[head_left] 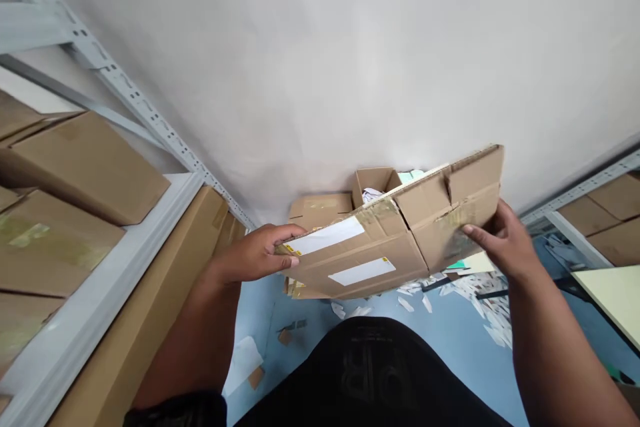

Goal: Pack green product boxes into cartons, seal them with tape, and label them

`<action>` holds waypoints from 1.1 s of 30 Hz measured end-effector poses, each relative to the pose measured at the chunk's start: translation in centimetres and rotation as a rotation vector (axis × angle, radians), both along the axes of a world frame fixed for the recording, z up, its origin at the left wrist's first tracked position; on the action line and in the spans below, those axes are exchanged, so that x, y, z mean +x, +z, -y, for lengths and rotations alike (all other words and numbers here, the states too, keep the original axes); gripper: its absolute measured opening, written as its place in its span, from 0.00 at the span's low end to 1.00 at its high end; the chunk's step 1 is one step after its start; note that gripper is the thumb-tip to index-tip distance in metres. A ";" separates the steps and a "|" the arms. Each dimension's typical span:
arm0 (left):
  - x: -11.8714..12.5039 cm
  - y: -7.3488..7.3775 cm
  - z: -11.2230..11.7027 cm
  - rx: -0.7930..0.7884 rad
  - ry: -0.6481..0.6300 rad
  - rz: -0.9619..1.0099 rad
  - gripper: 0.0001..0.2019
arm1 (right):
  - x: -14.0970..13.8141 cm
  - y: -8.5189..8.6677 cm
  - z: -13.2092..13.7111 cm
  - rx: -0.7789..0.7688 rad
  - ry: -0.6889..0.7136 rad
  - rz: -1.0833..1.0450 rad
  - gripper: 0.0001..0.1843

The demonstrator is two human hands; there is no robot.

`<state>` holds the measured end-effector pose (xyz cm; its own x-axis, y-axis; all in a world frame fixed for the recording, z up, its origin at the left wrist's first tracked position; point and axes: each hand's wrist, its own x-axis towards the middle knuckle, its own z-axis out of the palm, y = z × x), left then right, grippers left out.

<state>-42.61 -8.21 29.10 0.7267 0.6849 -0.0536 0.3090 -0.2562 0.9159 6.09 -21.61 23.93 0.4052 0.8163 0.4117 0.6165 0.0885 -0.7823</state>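
A flattened cardboard box point(360, 253) with two white labels is held up in front of my body, its right end tilted higher than its left. My left hand point(265, 250) is closed on the left end, thumb on the near face by the upper label. At the other end my right hand point(500, 237) grips the edge, thumb across the near face and its fingers mostly hidden behind. Brown tape and a torn slit mark the right part of the cardboard. Behind it, an open box point(375, 180) holding white paper is partly covered.
Metal shelving point(125, 260) with stacked cartons point(90, 163) stands on the left. Another rack point(575, 233) and a pale tabletop point(610, 290) are on the right. White paper scraps point(493, 310) litter the blue floor point(440, 327). A plain wall point(350, 67) rises ahead.
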 end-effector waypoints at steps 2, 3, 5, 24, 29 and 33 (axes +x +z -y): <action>2.8 0.5 0.0 -0.007 0.011 0.038 0.23 | 3.5 -0.4 2.0 -0.012 0.016 -0.226 0.27; 4.2 0.4 -0.1 -0.024 0.024 0.090 0.27 | 5.1 -1.0 3.3 0.007 -0.010 -0.311 0.25; 7.3 -0.5 -0.3 -0.074 0.046 0.255 0.36 | 8.0 -2.5 6.0 0.097 -0.120 -0.411 0.24; 56.2 -11.3 13.1 -0.316 -0.001 0.437 0.21 | 27.1 -13.0 34.7 0.250 -0.786 -0.695 0.25; 65.1 -12.2 14.6 -0.319 -0.190 0.366 0.20 | 29.7 -14.3 38.4 0.340 -1.004 -0.677 0.27; 72.8 -13.7 15.0 -0.370 -0.313 0.331 0.19 | 32.8 -15.0 40.5 0.361 -1.143 -0.660 0.25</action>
